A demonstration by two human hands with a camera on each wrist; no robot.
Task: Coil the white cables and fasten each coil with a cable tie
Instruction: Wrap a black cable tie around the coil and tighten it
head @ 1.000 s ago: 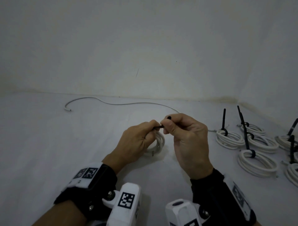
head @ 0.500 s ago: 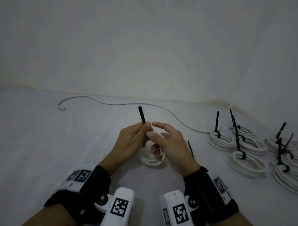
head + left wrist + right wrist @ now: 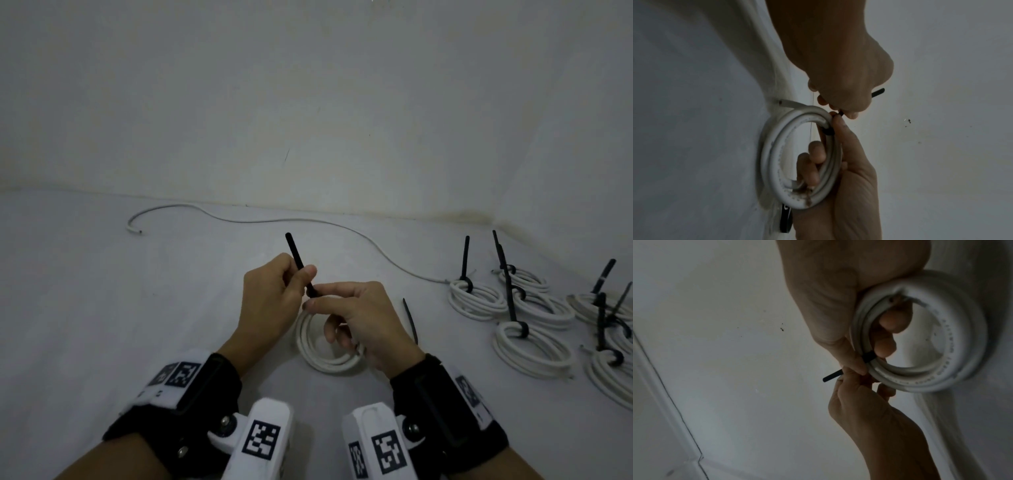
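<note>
Right hand [image 3: 359, 318] held the small white plastic-sheathed cable coil [image 3: 322, 356] just above the white surface [image 3: 102, 308], fingers hooked through it. Left hand [image 3: 274, 294] pinched the thin black cable tie [image 3: 298, 260] tail. Coil looked springy and light; best gripped beside the tie.

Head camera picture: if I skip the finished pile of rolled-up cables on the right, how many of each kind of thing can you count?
Hands: 2 (left hand, right hand)
Coiled cable: 1
Uncoiled cable: 1
Cable ties: 2 (pinched cable tie, loose cable tie)
Total: 6
</note>
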